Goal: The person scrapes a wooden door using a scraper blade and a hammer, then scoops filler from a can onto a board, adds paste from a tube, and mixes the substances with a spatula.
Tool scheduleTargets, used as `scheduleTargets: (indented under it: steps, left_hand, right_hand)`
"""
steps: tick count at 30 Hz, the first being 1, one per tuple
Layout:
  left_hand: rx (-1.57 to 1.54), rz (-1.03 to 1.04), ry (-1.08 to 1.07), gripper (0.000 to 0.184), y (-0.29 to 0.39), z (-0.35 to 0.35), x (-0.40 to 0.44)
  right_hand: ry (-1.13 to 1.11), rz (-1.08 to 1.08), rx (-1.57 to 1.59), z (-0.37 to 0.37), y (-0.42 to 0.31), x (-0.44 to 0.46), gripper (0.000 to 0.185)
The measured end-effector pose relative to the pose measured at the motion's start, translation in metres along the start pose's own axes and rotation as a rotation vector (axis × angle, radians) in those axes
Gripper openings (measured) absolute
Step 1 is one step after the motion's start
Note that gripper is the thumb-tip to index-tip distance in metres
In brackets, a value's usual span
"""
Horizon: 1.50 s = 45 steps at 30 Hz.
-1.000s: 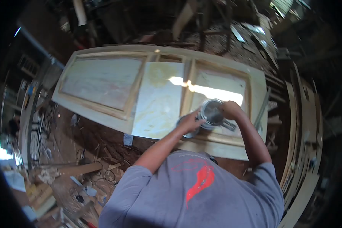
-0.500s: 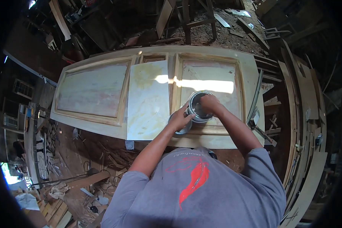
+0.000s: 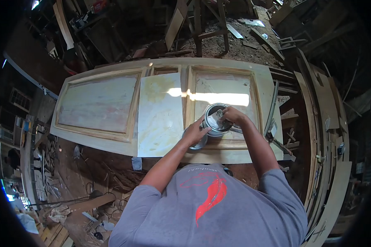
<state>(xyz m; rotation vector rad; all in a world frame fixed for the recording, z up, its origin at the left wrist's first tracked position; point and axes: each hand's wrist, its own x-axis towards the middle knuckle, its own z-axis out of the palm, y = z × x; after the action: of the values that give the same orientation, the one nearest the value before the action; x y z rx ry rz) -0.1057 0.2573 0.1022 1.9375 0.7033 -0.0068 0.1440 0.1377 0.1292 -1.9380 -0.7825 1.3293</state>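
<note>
An opened metal can (image 3: 219, 133) stands over the right half of a panelled wooden door (image 3: 160, 62). My left hand (image 3: 196, 133) is closed on the can's left side, thumb near the rim. Fingers bent together, my right hand (image 3: 233, 116) reaches over the right rim into the mouth. Something pale and greyish shows inside at its fingertips; whether it is a tool or the contents I cannot tell. A second round container (image 3: 200, 144) sits under my left hand, partly hidden. Left of the cans, a white stained sheet (image 3: 160, 123) lies across the door.
A long thin strip (image 3: 272, 108) lies along the door's right end. Long boards (image 3: 317, 123) lean at the right. Wood scraps (image 3: 57, 230) and cables cover the floor at lower left. A wooden trestle (image 3: 212, 35) stands beyond the door.
My right hand has come up from deep in the can to its right rim, so the pale matter inside now shows. My left hand keeps its hold. The view has shifted slightly.
</note>
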Motion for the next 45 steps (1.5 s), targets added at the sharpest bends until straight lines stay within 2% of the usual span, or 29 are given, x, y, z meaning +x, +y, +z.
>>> scheduleTargets:
  steps: [3, 4, 7, 8, 9, 11, 12, 14, 17, 18, 21, 22, 24, 27, 30, 34, 37, 40, 43, 45]
  left_hand:
    - [-0.043, 0.111, 0.185, 0.090, -0.030, -0.008, -0.014]
    - [-0.100, 0.027, 0.258, 0.088, -0.048, -0.016, -0.019]
    - [0.130, -0.012, 0.748, 0.074, -0.152, -0.046, -0.045]
    - [0.431, -0.105, 0.928, 0.078, -0.186, -0.056, -0.060]
    - [0.542, -0.214, 0.981, 0.085, -0.209, -0.072, -0.080]
    - [0.489, -0.507, 0.936, 0.090, -0.240, -0.098, -0.113]
    - [0.393, -0.721, 0.831, 0.092, -0.189, -0.114, -0.135]
    - [0.369, -0.675, 0.794, 0.093, -0.199, -0.123, -0.146]
    - [0.317, -0.583, 0.789, 0.086, -0.228, -0.128, -0.153]
    - [0.294, -0.547, 0.799, 0.082, -0.234, -0.129, -0.152]
    - [0.028, -0.559, 0.598, 0.064, -0.222, -0.147, -0.158]
    - [-0.052, -0.502, 0.558, 0.057, -0.211, -0.152, -0.164]
    - [-0.211, -0.388, 0.477, 0.044, -0.195, -0.158, -0.172]
    - [-0.489, -0.376, 0.488, 0.035, -0.195, -0.166, -0.179]
    - [-0.558, -0.279, 0.556, 0.036, -0.194, -0.171, -0.186]
    - [-0.491, -0.162, 0.654, 0.033, -0.169, -0.174, -0.185]
    - [-0.472, -0.121, 0.679, 0.033, -0.157, -0.176, -0.186]
    - [-0.437, -0.113, 0.677, 0.033, -0.143, -0.182, -0.190]
    - [-0.541, -0.068, 0.654, 0.034, -0.149, -0.182, -0.183]
    - [-0.674, -0.046, 0.629, 0.034, -0.152, -0.181, -0.180]
  right_hand:
    - [0.082, 0.042, 0.277, 0.003, 0.006, -0.023, 0.012]
    - [0.109, 0.050, 0.332, 0.002, 0.011, -0.030, 0.014]
    - [0.198, 0.031, 0.573, 0.010, 0.041, -0.035, 0.015]
    - [0.227, 0.019, 0.665, 0.015, 0.052, -0.036, 0.014]
    - [0.244, -0.005, 0.666, 0.017, 0.055, -0.042, 0.014]
    - [0.270, -0.052, 0.661, 0.019, 0.050, -0.058, 0.013]
    - [0.353, -0.069, 0.566, 0.021, 0.040, -0.066, 0.012]
    - [0.512, -0.107, 0.370, 0.028, 0.017, -0.076, 0.011]
    - [0.804, -0.332, -0.691, 0.034, 0.009, -0.060, 0.006]
    - [0.717, -0.244, -0.729, 0.038, -0.007, -0.061, 0.014]
    - [0.660, -0.321, -0.967, 0.047, -0.007, -0.023, 0.017]
    - [0.614, -0.273, -1.026, 0.050, -0.007, -0.010, 0.018]
    - [0.588, -0.241, -0.999, 0.057, 0.000, 0.003, 0.020]
    - [0.517, -0.144, -0.953, 0.065, 0.002, 0.022, 0.024]
    - [0.354, -0.129, -0.954, 0.055, 0.033, 0.062, 0.028]
    - [0.141, -0.211, -1.006, 0.035, 0.023, 0.061, 0.032]
    - [0.053, -0.110, -0.803, 0.023, 0.002, 0.044, 0.024]
    - [-0.014, 0.065, -0.236, 0.004, 0.005, 0.029, 0.012]
    - [0.023, 0.029, 0.056, -0.005, 0.020, 0.018, 0.010]
    - [0.045, 0.022, 0.142, -0.009, 0.025, 0.002, 0.010]
